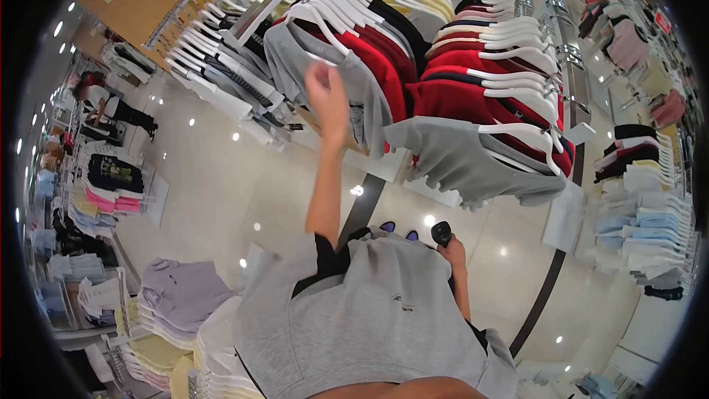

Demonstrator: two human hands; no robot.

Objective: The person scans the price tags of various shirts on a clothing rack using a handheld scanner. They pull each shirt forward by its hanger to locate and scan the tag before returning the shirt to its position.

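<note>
My left hand point(326, 89) is raised in front of a grey T-shirt point(292, 55) on a white hanger point(323, 24), at the front end of a rail. Its fingers look curled but are smeared by motion, and they overlap the shirt's neckline just under the hanger. Low by my side, my right hand point(454, 251) is closed round a black object with a rounded head point(441, 233). Another grey T-shirt point(454, 151) hangs at the near end of the neighbouring rail, to the right of my left hand.
Red T-shirts point(443, 100) fill the rails behind the grey ones. White and striped tops point(221, 74) hang to the left. Behind me is a rack with a lilac polo shirt point(185, 292). A person point(111, 103) stands far left. Pale blue tops point(646, 225) hang at right.
</note>
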